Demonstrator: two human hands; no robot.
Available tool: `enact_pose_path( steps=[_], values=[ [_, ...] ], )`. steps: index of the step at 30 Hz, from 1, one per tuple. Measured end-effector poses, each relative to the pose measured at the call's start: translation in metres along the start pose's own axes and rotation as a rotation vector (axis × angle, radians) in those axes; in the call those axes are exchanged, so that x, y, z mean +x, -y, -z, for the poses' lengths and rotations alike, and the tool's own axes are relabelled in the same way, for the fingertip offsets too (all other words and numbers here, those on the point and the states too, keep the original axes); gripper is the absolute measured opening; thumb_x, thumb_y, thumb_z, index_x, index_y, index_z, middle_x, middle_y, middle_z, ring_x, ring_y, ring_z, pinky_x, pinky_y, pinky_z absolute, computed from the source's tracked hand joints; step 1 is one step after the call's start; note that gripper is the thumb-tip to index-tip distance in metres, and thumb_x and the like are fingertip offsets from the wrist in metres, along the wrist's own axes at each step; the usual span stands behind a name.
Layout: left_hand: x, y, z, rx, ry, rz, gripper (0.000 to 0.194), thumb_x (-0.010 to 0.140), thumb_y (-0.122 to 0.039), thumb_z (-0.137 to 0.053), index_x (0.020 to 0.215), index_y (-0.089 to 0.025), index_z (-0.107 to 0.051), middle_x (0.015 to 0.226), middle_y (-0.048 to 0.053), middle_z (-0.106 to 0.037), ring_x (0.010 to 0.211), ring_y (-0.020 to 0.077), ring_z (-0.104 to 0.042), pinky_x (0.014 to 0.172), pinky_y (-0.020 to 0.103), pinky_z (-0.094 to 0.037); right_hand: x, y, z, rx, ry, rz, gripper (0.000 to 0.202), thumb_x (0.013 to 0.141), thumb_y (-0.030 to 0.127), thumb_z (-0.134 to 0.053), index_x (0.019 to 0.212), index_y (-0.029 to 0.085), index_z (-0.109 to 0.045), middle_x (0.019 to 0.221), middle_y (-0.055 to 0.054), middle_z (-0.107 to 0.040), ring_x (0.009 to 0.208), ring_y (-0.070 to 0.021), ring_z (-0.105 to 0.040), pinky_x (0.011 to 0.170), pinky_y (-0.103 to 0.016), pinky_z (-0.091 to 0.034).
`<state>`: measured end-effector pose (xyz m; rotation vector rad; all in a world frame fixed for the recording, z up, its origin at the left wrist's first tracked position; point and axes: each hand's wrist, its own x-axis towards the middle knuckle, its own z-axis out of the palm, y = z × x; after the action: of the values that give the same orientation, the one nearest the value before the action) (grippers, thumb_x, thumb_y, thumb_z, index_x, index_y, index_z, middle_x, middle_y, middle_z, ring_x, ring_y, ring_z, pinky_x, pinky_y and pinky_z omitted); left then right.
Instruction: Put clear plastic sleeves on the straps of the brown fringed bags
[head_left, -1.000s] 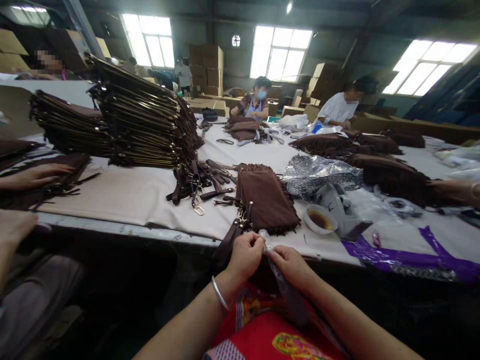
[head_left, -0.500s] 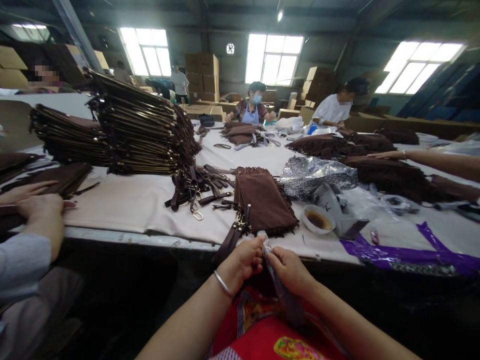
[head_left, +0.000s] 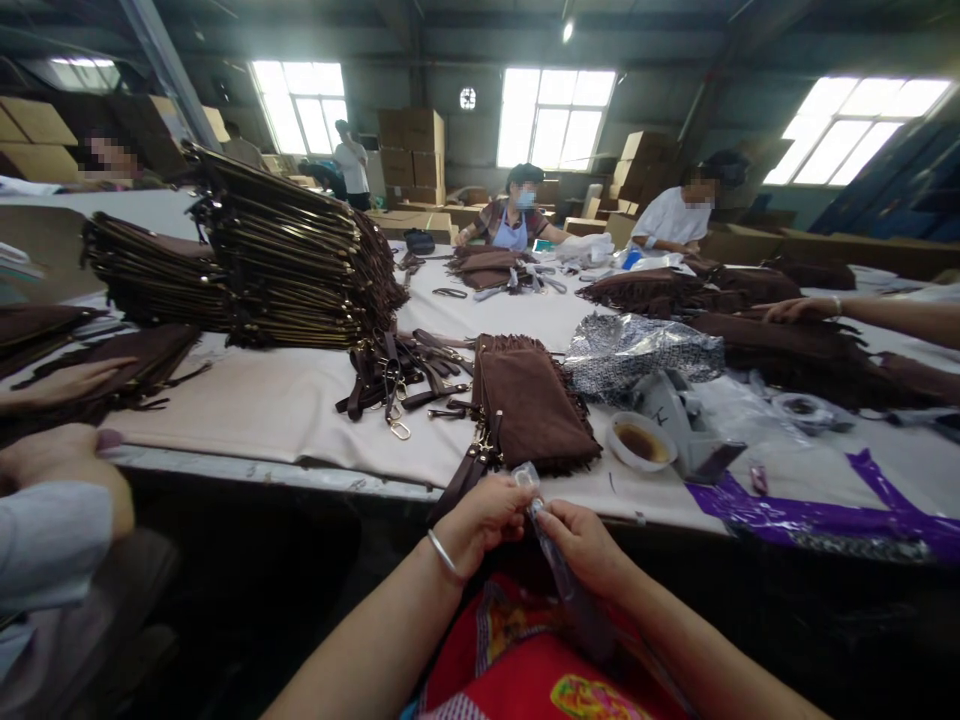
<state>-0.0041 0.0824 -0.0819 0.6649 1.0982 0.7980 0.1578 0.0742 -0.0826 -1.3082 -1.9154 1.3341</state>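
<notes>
Just in front of the table edge, my left hand [head_left: 491, 515] pinches the top end of a strap wrapped in clear plastic [head_left: 559, 570]. My right hand [head_left: 581, 540] grips the same wrapped strap a little lower, close to a small metal fitting. The strap's lower part hangs down over the red apron. Beyond my hands lies a stack of brown fringed pouches [head_left: 529, 405], with dark straps [head_left: 465, 480] hanging off its near left corner. A pile of dark straps with gold clasps [head_left: 390, 380] lies to the left of the stack.
Tall stacks of zipped pouches [head_left: 292, 260] stand at the left. To the right are a bowl of brown liquid [head_left: 641, 442], a grey tape dispenser [head_left: 686, 430], patterned plastic [head_left: 637, 345] and purple plastic [head_left: 795, 515]. Other people's hands rest on pouches at both sides.
The view has shifted slightly. Clear plastic at the strap's top end now stands out more between my hands. The left neighbour's near hand has moved left and down.
</notes>
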Motion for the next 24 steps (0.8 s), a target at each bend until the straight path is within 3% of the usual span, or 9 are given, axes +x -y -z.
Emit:
enact_pose_path(
  steps=[7, 12, 14, 18, 21, 24],
  values=[
    [0.001, 0.004, -0.003, 0.227, -0.189, -0.134, 0.033, 0.073, -0.047, -0.069, 0.066, -0.018, -0.056, 0.049, -0.005, -0.048, 0.041, 0.0086, -0.044, 0.041, 0.020, -0.036, 0.003, 0.000, -0.002, -0.083, -0.022, 0.021, 0.038, 0.089, 0.047, -0.044, 0.069, 0.017, -0.056, 0.063, 0.001, -0.052, 0.063, -0.0146, -0.044, 0.058, -0.026, -0.033],
    [0.000, 0.006, -0.006, 0.335, -0.227, -0.208, 0.042, 0.076, -0.056, -0.063, 0.060, -0.018, -0.055, 0.045, -0.004, -0.045, 0.036, 0.0098, -0.043, 0.037, 0.021, -0.034, 0.004, -0.005, 0.000, -0.043, -0.078, -0.001, 0.040, 0.086, 0.050, -0.050, 0.063, 0.017, -0.053, 0.059, 0.001, -0.051, 0.060, -0.0135, -0.043, 0.057, -0.026, -0.033],
    [-0.004, 0.005, -0.006, 0.324, -0.216, -0.203, 0.048, 0.078, -0.063, -0.056, 0.062, -0.018, -0.055, 0.045, -0.004, -0.045, 0.035, 0.0103, -0.043, 0.037, 0.022, -0.036, 0.003, -0.008, 0.000, 0.125, -0.037, -0.074, 0.042, 0.084, 0.055, -0.053, 0.066, 0.017, -0.053, 0.055, 0.003, -0.049, 0.053, -0.0117, -0.041, 0.051, -0.025, -0.030],
    [-0.013, 0.001, -0.001, 0.123, -0.181, -0.150, 0.056, 0.076, -0.072, -0.050, 0.074, -0.017, -0.057, 0.053, -0.004, -0.049, 0.042, 0.0099, -0.048, 0.044, 0.024, -0.044, 0.001, -0.014, -0.001, 0.741, 0.120, -0.278, 0.040, 0.081, 0.059, -0.057, 0.078, 0.020, -0.051, 0.044, 0.010, -0.036, 0.036, -0.0070, -0.024, 0.040, -0.023, -0.021],
    [-0.018, -0.001, 0.003, 0.139, -0.284, -0.238, 0.046, 0.078, -0.062, -0.056, 0.074, -0.017, -0.056, 0.051, -0.004, -0.049, 0.043, 0.0099, -0.047, 0.045, 0.022, -0.042, -0.002, -0.013, 0.001, 1.093, 0.206, -0.347, 0.026, 0.085, 0.045, -0.058, 0.083, 0.019, -0.053, 0.046, 0.012, -0.025, 0.036, -0.0049, -0.014, 0.040, -0.021, -0.019],
    [-0.018, 0.000, 0.004, 0.254, -0.344, -0.320, 0.031, 0.083, -0.046, -0.055, 0.070, -0.018, -0.055, 0.048, -0.004, -0.047, 0.042, 0.0108, -0.046, 0.043, 0.021, -0.037, -0.006, -0.007, 0.005, 1.227, 0.229, -0.355, 0.014, 0.088, 0.031, -0.054, 0.085, 0.017, -0.058, 0.051, 0.011, -0.022, 0.040, -0.0048, -0.009, 0.042, -0.021, -0.019]
  ],
)
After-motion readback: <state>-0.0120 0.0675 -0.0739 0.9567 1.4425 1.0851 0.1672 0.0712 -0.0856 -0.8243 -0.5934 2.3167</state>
